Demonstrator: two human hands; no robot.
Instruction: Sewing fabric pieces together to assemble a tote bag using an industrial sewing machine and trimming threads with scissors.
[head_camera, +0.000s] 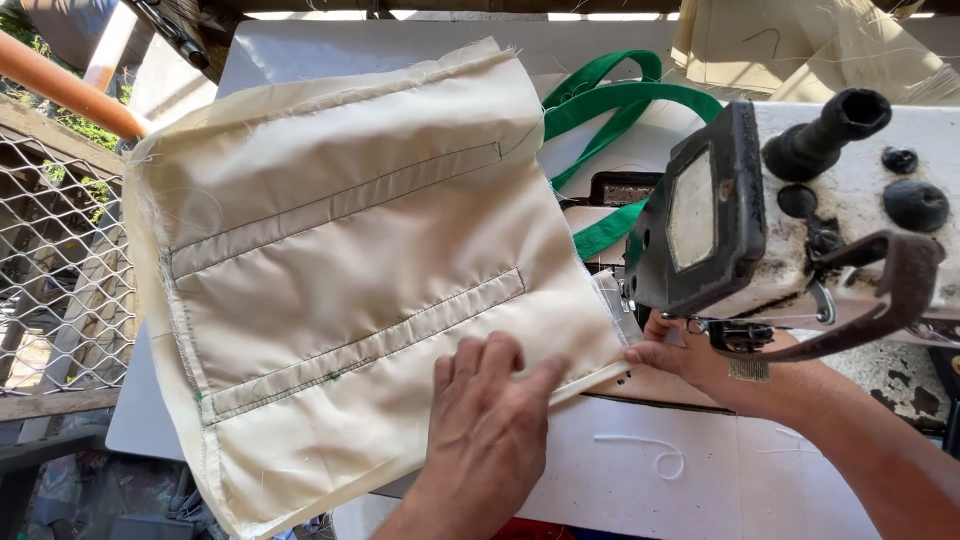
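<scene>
With the left hand (490, 420) pressed flat on the cream fabric bag (350, 270) and the right hand (680, 358) pinching its edge beside the sewing machine (790, 220), fingers risk straying under the needle.

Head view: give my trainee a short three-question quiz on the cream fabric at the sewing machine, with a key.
1. True or false: the left hand lies flat on the cream fabric panel.
2. Which is nearest the right hand? A) the orange pipe B) the sewing machine head C) the wire mesh
3. What colour are the straps lying behind the panel?

Key:
1. True; palm down near the panel's lower right edge.
2. B; the right hand pinches the panel's corner just under the machine head.
3. Green.
</scene>
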